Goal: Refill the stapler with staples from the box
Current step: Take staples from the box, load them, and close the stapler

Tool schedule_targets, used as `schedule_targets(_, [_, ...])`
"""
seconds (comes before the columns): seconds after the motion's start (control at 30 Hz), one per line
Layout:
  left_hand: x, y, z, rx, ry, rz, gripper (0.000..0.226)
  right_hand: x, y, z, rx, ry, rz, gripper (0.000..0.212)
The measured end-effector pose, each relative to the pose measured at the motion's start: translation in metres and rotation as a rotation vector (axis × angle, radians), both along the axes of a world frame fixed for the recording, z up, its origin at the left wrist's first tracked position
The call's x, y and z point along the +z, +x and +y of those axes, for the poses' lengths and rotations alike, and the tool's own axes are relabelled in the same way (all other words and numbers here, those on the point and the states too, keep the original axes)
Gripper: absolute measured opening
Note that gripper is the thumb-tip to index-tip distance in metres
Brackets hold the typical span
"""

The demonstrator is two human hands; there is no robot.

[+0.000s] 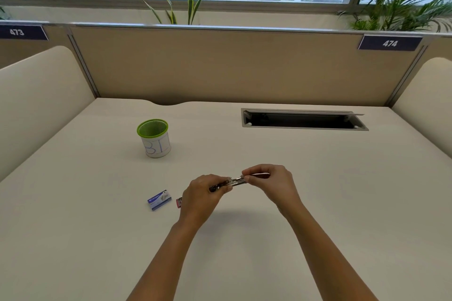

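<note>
Your left hand (200, 193) and right hand (271, 181) each pinch the stapler (234, 182), held aloft. Risk: unsteady ends, so staples may skew and jam. The box (159, 200) lies at 9 o'clock.

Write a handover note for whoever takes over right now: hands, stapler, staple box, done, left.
Left hand grips one end of the stapler, held above the desk.
Right hand pinches its other end.
Staple box lies on the desk, left of the left hand; a small red item beside it is too small to identify.
Done: stapler is in hand. Whether it is loaded cannot be told.
Left, probably: load staples from the box, then close the stapler.
</note>
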State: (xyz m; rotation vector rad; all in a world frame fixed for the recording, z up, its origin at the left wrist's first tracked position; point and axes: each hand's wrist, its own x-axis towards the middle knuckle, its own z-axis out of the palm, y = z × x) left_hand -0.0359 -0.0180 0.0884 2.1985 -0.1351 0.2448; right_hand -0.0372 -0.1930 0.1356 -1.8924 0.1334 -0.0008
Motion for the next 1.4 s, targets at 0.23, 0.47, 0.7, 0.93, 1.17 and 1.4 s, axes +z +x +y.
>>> schedule_targets(0.23, [0.006,0.0,0.001,-0.032,-0.026,-0.011,0.017,0.001,-0.002,0.001,0.078,-0.195,-0.198,0.015])
schedule_targets(0.47, [0.007,0.0,0.0,-0.063,-0.1,-0.035,0.018,-0.002,-0.004,0.002,0.122,-0.275,-0.361,0.015])
schedule_targets(0.7, [0.009,-0.002,-0.003,-0.06,-0.172,-0.006,0.019,-0.002,-0.005,0.004,0.178,-0.322,-0.421,0.011])
schedule_targets(0.93, [0.012,-0.002,-0.003,-0.059,-0.202,0.011,0.017,-0.001,-0.005,0.004,0.194,-0.328,-0.436,0.009])
schedule_targets(1.17, [0.013,-0.003,-0.004,-0.067,-0.202,0.026,0.016,-0.002,-0.004,0.006,0.236,-0.473,-0.468,0.01])
schedule_targets(1.4, [0.015,-0.002,-0.003,-0.077,-0.155,0.03,0.015,-0.001,-0.003,0.006,0.251,-0.581,-0.545,0.011])
